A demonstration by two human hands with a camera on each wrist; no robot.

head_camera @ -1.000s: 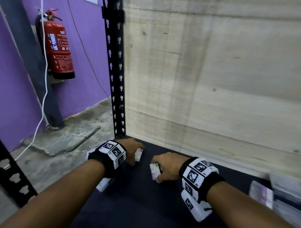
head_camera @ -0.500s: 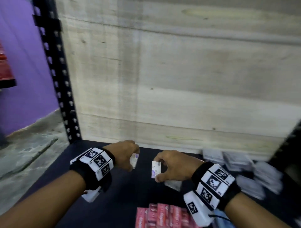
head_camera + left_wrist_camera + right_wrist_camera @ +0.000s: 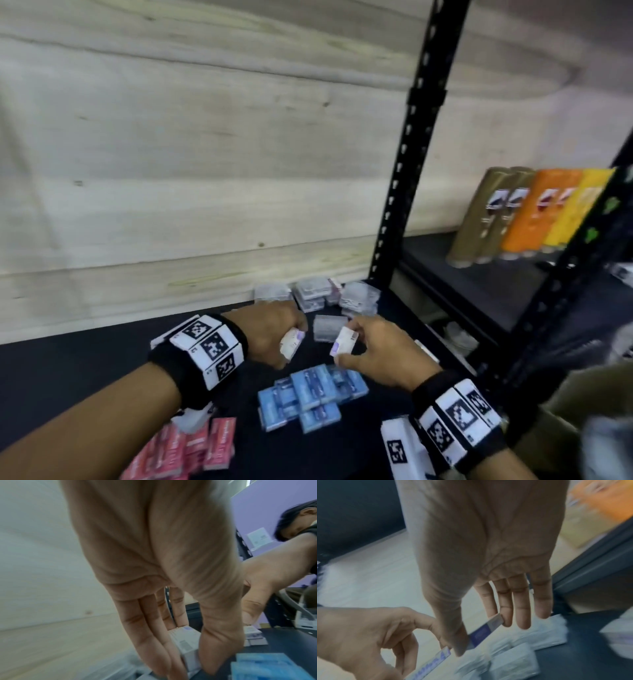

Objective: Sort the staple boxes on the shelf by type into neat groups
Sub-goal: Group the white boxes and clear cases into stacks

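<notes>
My left hand (image 3: pixel 279 337) pinches a small white-and-purple staple box (image 3: pixel 291 344), seen between its fingers and thumb in the left wrist view (image 3: pixel 187 647). My right hand (image 3: pixel 370 353) pinches another white-and-purple box (image 3: pixel 343 343) between thumb and fingers (image 3: pixel 483 632). Both hands hover above the black shelf (image 3: pixel 68 377), over a group of blue boxes (image 3: pixel 310 394). Pale clear-wrapped boxes (image 3: pixel 318 298) lie at the back by the wooden panel. Red boxes (image 3: pixel 191 448) sit at the near left.
A black perforated upright (image 3: pixel 407 164) stands right of the boxes. Beyond it, a neighbouring shelf holds tall tan, orange and yellow packs (image 3: pixel 527 216). A wooden back panel (image 3: pixel 171 171) closes the shelf behind. Another person (image 3: pixel 300 524) shows in the left wrist view.
Both hands, each still holding its box, have travelled right along the shelf from the left end to above the blue boxes. The view swung right with them.
</notes>
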